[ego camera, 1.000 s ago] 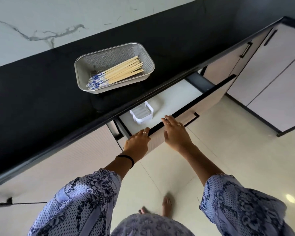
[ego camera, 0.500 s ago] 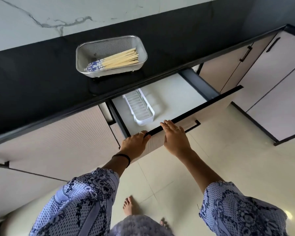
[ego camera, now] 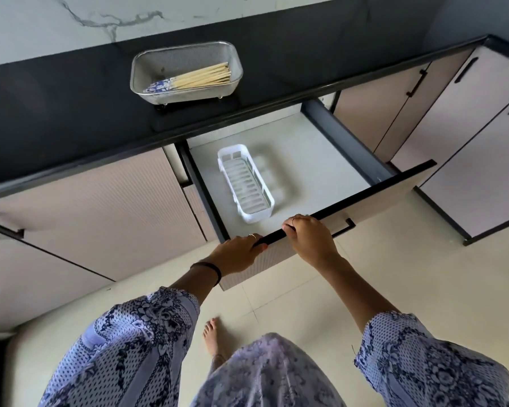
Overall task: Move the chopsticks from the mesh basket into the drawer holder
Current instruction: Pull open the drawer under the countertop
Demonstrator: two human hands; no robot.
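**Entry: drawer standing open, chopsticks awaiting transfer**

Items are being listed left to right.

Mesh basket (ego camera: pixel 186 72), one: being carried on the black counter (ego camera: pixel 71 113), above and to the left of the open drawer. One bundle of chopsticks (ego camera: pixel 188 80) is being held inside it; the exact number cannot be counted. Their long axis is lying roughly left to right, blue patterned ends at the left, bare wood ends at the right.

Drawer holder (ego camera: pixel 245 183), one, white and slotted: being kept empty on the drawer (ego camera: pixel 321 160) floor, its long axis running from the back toward the front edge, crosswise to the chopsticks.

Left hand (ego camera: pixel 237 255), one: being curled over the drawer's front edge, thumb below, gripping it.

Right hand (ego camera: pixel 310 236), one: being curled over the same edge just beside the left, likewise gripping.

Relation governing the coming move: the chopsticks are lying up and away from both hands, across the drawer. The left hand is judged slightly nearer the patterned ends.
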